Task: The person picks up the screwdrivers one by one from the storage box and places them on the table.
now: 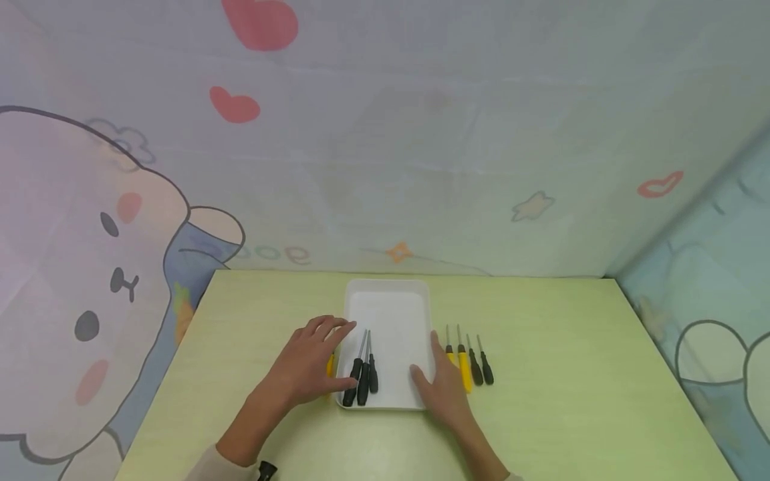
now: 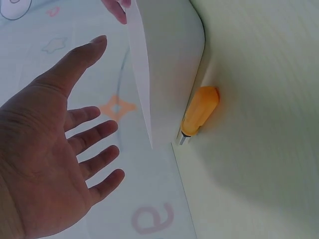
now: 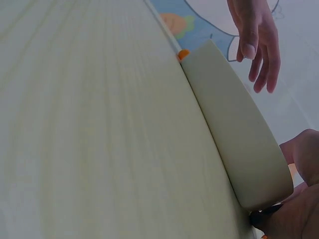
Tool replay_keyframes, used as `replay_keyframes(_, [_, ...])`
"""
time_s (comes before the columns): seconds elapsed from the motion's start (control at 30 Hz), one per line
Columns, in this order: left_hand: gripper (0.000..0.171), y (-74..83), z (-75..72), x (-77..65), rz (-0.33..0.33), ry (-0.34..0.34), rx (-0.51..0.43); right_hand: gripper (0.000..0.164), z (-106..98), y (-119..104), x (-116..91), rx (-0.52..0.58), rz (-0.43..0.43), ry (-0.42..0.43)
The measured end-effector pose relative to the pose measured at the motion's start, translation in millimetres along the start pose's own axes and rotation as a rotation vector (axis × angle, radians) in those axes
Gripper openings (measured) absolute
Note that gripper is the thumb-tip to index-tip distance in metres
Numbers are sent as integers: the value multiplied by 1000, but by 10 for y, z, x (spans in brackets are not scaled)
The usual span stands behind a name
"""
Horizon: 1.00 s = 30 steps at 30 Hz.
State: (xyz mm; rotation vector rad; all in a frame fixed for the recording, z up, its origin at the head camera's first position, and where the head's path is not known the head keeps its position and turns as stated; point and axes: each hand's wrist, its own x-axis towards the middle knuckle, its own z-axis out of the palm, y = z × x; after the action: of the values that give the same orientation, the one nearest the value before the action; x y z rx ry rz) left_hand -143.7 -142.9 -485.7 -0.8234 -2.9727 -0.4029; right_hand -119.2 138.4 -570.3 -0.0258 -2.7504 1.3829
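Note:
A white tray (image 1: 394, 314) lies on the table with three black-handled screwdrivers (image 1: 363, 381) at its near left, shafts pointing away. Over its left edge hovers my left hand (image 1: 309, 361), fingers spread and thumb apart; the left wrist view shows its palm (image 2: 45, 149) with nothing in it. My right hand (image 1: 445, 387) holds the tray's right side, thumb inside the rim and fingers along the outer wall. Beside the tray's left wall lies a yellow-handled screwdriver (image 2: 201, 109), mostly hidden behind my left hand in the head view.
Right of the tray, close to my right hand, two yellow-handled screwdrivers (image 1: 464, 371) and two black-handled ones (image 1: 486, 369) lie in a row. The pale green table (image 1: 559, 374) ends at a cartoon-printed cloth backdrop (image 1: 385, 133).

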Motion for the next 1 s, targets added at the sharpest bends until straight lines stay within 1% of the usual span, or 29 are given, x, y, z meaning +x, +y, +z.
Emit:
replay_keyframes(0.37, [98, 58, 95, 49, 26, 35, 28, 79, 11, 13, -8, -9, -7, 1])
replay_keyframes(0.5, [96, 87, 127, 63, 33, 35, 24, 79, 4, 12, -10, -8, -18, 4])
replay_keyframes(0.67, [93, 136, 153, 86, 61, 33, 16, 80, -7, 3, -15, -2, -28, 7])
replay_keyframes(0.83, [90, 179, 192, 117, 86, 19, 23, 79, -8, -1, -25, -5, -28, 5])
replay_keyframes(1.0, [89, 222, 217, 145, 79, -33, 7, 79, -9, 0, -20, -7, -24, 2])
